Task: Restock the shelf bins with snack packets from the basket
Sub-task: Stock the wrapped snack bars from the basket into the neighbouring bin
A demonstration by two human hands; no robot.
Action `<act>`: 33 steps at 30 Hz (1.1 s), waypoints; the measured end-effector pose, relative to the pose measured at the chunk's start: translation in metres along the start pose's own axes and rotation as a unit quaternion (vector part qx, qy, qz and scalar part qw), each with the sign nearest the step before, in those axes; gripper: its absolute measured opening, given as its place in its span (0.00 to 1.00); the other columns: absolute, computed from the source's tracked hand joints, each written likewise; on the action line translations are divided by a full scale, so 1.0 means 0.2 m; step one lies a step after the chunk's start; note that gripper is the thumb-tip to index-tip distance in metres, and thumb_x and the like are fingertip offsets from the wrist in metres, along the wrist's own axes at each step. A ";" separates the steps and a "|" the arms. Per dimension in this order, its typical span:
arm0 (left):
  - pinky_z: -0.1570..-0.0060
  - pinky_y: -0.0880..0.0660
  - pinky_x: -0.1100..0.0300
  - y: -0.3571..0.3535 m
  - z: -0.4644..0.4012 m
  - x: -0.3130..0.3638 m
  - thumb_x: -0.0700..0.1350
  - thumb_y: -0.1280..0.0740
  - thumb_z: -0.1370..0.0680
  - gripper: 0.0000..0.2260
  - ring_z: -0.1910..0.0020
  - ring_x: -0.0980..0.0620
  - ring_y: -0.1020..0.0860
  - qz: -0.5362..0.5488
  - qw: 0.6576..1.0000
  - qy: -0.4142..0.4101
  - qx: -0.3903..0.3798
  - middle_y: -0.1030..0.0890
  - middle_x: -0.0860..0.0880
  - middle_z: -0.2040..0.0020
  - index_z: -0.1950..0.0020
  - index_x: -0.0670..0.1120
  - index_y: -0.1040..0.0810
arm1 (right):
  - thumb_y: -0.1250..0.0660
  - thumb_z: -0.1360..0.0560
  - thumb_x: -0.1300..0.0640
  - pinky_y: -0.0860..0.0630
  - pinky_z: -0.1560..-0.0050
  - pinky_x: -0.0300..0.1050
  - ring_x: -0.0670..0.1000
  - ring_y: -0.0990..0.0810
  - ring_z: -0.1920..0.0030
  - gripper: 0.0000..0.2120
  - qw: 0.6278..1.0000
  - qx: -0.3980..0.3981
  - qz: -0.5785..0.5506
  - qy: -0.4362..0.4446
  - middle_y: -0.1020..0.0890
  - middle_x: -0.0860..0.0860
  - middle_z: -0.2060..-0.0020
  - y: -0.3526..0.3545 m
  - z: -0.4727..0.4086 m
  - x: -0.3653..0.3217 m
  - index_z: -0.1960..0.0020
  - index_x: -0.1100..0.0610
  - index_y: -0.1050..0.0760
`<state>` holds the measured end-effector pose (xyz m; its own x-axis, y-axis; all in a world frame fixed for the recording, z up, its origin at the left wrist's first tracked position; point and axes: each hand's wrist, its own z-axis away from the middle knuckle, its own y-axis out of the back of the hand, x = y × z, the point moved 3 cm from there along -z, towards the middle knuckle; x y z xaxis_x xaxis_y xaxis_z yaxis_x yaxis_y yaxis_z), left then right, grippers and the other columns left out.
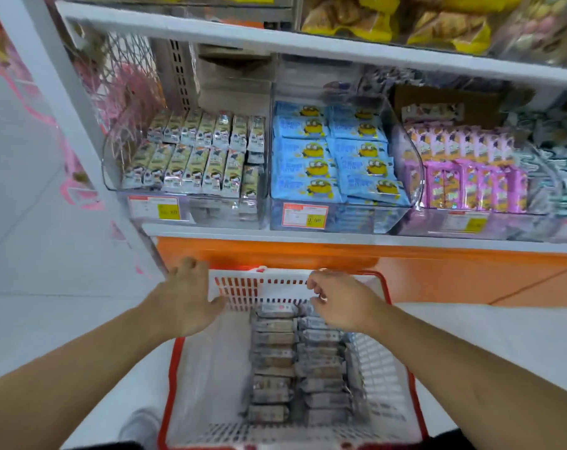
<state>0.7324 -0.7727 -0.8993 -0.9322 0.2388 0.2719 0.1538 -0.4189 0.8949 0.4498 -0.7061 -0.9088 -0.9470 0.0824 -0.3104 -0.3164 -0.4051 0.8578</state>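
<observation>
A white mesh basket with a red rim (pixel 210 368) stands on the floor below the shelf. Two rows of grey snack packets (pixel 295 362) lie stacked inside it. My left hand (pixel 191 293) rests at the basket's far left corner, fingers spread, holding nothing. My right hand (pixel 337 300) hovers over the far end of the packet rows, fingers curled near the basket's far wall; it grips nothing that I can see. On the shelf above, the left clear bin (pixel 113 170) holds upright packets of the same grey kind (pixel 204 157).
A middle bin holds blue cartoon packets (pixel 334 154) and a right bin holds pink packets (pixel 470 170). Price labels (pixel 304 216) front the bins. An orange base panel (pixel 438 277) runs under the shelf. Yellow bags (pixel 405 24) fill the upper shelf. White floor lies to the left.
</observation>
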 end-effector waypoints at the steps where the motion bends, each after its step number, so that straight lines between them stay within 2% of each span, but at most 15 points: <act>1: 0.31 0.31 0.42 -0.08 -0.01 -0.05 0.62 0.35 0.21 0.35 0.27 0.37 0.33 -0.004 0.999 0.041 -0.030 0.38 0.42 0.26 0.22 0.45 0.44 | 0.37 0.16 0.49 0.25 0.40 0.49 0.55 0.23 0.41 0.16 0.999 -0.034 0.007 -0.042 0.23 0.53 0.38 -0.08 -0.02 0.06 0.32 0.55 0.28; 3: 0.27 0.35 0.40 -0.23 -0.03 -0.14 0.64 0.38 0.20 0.45 0.23 0.33 0.40 0.007 0.992 0.102 -0.075 0.50 0.41 0.19 0.18 0.42 0.60 | 0.37 0.17 0.45 0.27 0.37 0.49 0.58 0.24 0.36 0.22 0.992 -0.044 -0.028 -0.116 0.24 0.56 0.34 -0.20 -0.05 0.15 0.29 0.57 0.29; 5: 0.26 0.36 0.40 -0.37 -0.05 -0.19 0.65 0.36 0.21 0.50 0.23 0.32 0.39 0.052 0.985 0.132 -0.100 0.53 0.40 0.17 0.19 0.45 0.70 | 0.35 0.19 0.44 0.26 0.34 0.49 0.59 0.24 0.32 0.25 0.976 -0.014 -0.111 -0.189 0.24 0.56 0.33 -0.30 -0.09 0.22 0.28 0.58 0.30; 8: 0.31 0.28 0.40 -0.55 -0.08 -0.22 0.66 0.30 0.26 0.57 0.29 0.34 0.29 0.106 0.979 0.151 -0.089 0.49 0.40 0.20 0.22 0.50 0.75 | 0.33 0.20 0.41 0.28 0.34 0.46 0.60 0.27 0.27 0.33 0.941 0.006 -0.189 -0.280 0.29 0.59 0.25 -0.46 -0.22 0.31 0.22 0.59 0.34; 12: 0.34 0.26 0.47 -0.56 -0.09 -0.20 0.69 0.34 0.25 0.57 0.34 0.38 0.23 0.049 0.983 0.148 -0.096 0.50 0.39 0.21 0.24 0.47 0.78 | 0.31 0.28 0.27 0.29 0.27 0.52 0.64 0.32 0.23 0.57 0.901 0.046 -0.234 -0.362 0.36 0.62 0.20 -0.65 -0.37 0.37 0.17 0.63 0.48; 15: 0.34 0.26 0.47 -0.54 -0.09 -0.18 0.68 0.35 0.24 0.57 0.33 0.38 0.24 0.034 0.983 0.147 -0.109 0.51 0.39 0.21 0.25 0.46 0.79 | 0.25 0.27 0.36 0.27 0.30 0.51 0.63 0.31 0.25 0.56 0.879 0.104 -0.250 -0.392 0.36 0.63 0.21 -0.68 -0.39 0.36 0.17 0.64 0.52; 19: 0.35 0.25 0.47 -0.53 -0.09 -0.18 0.68 0.33 0.25 0.57 0.34 0.37 0.23 0.044 0.980 0.161 -0.111 0.50 0.40 0.22 0.24 0.48 0.79 | 0.20 0.32 0.45 0.26 0.31 0.53 0.62 0.28 0.29 0.52 0.861 0.125 -0.305 -0.387 0.32 0.59 0.26 -0.67 -0.35 0.35 0.19 0.60 0.44; 21: 0.35 0.24 0.45 -0.53 -0.09 -0.18 0.68 0.31 0.26 0.57 0.32 0.37 0.25 0.066 0.977 0.171 -0.113 0.48 0.41 0.22 0.24 0.50 0.77 | 0.19 0.35 0.46 0.24 0.34 0.54 0.59 0.26 0.34 0.45 0.871 0.112 -0.327 -0.349 0.29 0.58 0.31 -0.64 -0.31 0.33 0.25 0.58 0.36; 24: 0.30 0.29 0.41 -0.49 -0.07 -0.17 0.68 0.32 0.26 0.54 0.26 0.35 0.34 0.096 0.968 0.199 -0.115 0.47 0.43 0.21 0.22 0.52 0.72 | 0.17 0.35 0.50 0.23 0.40 0.47 0.54 0.22 0.39 0.39 0.912 0.068 -0.312 -0.258 0.25 0.53 0.37 -0.52 -0.20 0.23 0.30 0.54 0.31; 26: 0.26 0.36 0.40 -0.41 -0.08 -0.15 0.70 0.37 0.24 0.49 0.21 0.35 0.43 0.047 0.973 0.195 -0.110 0.49 0.42 0.19 0.19 0.48 0.64 | 0.18 0.33 0.56 0.22 0.47 0.43 0.51 0.21 0.44 0.36 0.938 0.032 -0.295 -0.178 0.23 0.51 0.41 -0.39 -0.13 0.10 0.31 0.51 0.32; 28: 0.24 0.39 0.41 -0.23 -0.07 -0.08 0.70 0.47 0.22 0.42 0.20 0.37 0.48 -0.011 0.984 0.135 -0.116 0.48 0.41 0.18 0.17 0.45 0.53 | 0.19 0.32 0.62 0.18 0.53 0.43 0.49 0.20 0.50 0.38 0.948 -0.014 -0.301 -0.107 0.24 0.51 0.43 -0.25 -0.05 -0.06 0.29 0.46 0.34; 30: 0.31 0.31 0.49 0.00 -0.04 0.06 0.64 0.48 0.18 0.32 0.26 0.41 0.36 -0.013 0.990 0.027 -0.136 0.30 0.42 0.26 0.22 0.46 0.34 | 0.20 0.32 0.66 0.16 0.53 0.48 0.49 0.19 0.51 0.42 0.951 -0.032 -0.306 -0.028 0.25 0.50 0.43 -0.07 0.05 -0.21 0.28 0.41 0.36; 31: 0.39 0.26 0.53 0.11 -0.01 0.13 0.61 0.45 0.16 0.25 0.34 0.44 0.27 0.020 0.989 -0.014 -0.148 0.22 0.43 0.35 0.29 0.45 0.25 | 0.20 0.32 0.66 0.15 0.53 0.49 0.48 0.19 0.51 0.43 0.953 -0.028 -0.303 0.007 0.26 0.48 0.43 0.02 0.11 -0.28 0.28 0.39 0.36; 32: 0.45 0.23 0.54 0.21 0.03 0.19 0.60 0.41 0.16 0.20 0.41 0.45 0.21 0.084 0.983 -0.031 -0.160 0.18 0.45 0.43 0.38 0.46 0.20 | 0.19 0.32 0.65 0.16 0.52 0.47 0.47 0.19 0.49 0.44 0.955 -0.016 -0.295 0.035 0.26 0.45 0.41 0.11 0.16 -0.34 0.28 0.38 0.36; 33: 0.46 0.21 0.53 0.30 0.08 0.25 0.60 0.36 0.18 0.17 0.45 0.47 0.18 0.174 0.968 -0.040 -0.179 0.16 0.47 0.46 0.43 0.48 0.18 | 0.18 0.33 0.64 0.16 0.50 0.46 0.47 0.20 0.47 0.45 0.956 -0.003 -0.288 0.058 0.26 0.43 0.40 0.19 0.20 -0.38 0.28 0.36 0.36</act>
<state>0.7011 -0.7714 -0.8269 -0.8144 0.0901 0.5733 0.3164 -0.7592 0.5687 0.5076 -0.6909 -0.8349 -0.6038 0.1907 -0.7740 -0.7824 -0.3279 0.5295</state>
